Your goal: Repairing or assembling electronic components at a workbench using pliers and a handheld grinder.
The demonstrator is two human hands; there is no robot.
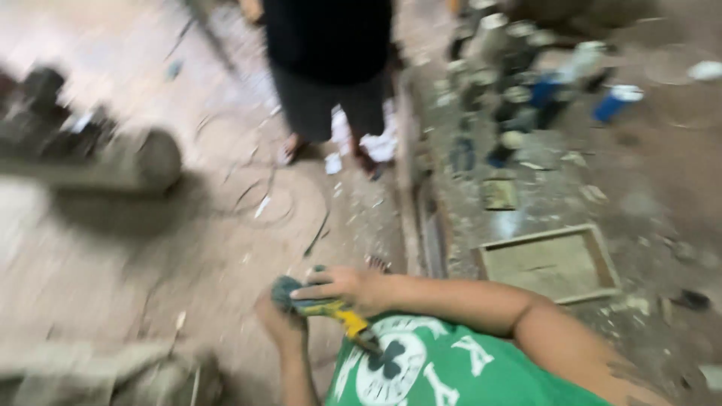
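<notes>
Both hands meeting low in the middle of the view, just above a green shirt [444, 368] with a white print. Right hand [350, 288] laid across, fingers curled around a tool with a yellow handle [342, 316], thumb and index pinching near its top. Left hand [282, 323] below it, closed from underneath on a dark greenish wad [284, 289], maybe a rag or a cap at the tool's head; too blurred to say which. Tool held in the air over the dusty floor [150, 278], touching nothing else.

Possible trouble, only as a judgement: a slip of the tool out of the two grips, because of fast motion and dust on the fingers; a pinch of the left palm if the head turns or closes against it. Loose wire loops [256, 199] on the floor near the middle, easy to catch with a foot. Another person [327, 68] standing close at the top centre, in dark clothes and sandals, within reach of a swinging tool.

Toward the top right corner of the floor, a crowd of cans and bottles [519, 68]: one blue cylinder with a white cap [615, 101], lying tilted, others grey or dark. Labels not readable. Shallow square tray [549, 263] at the right, and a small flat greenish box [499, 193] above it.
</notes>
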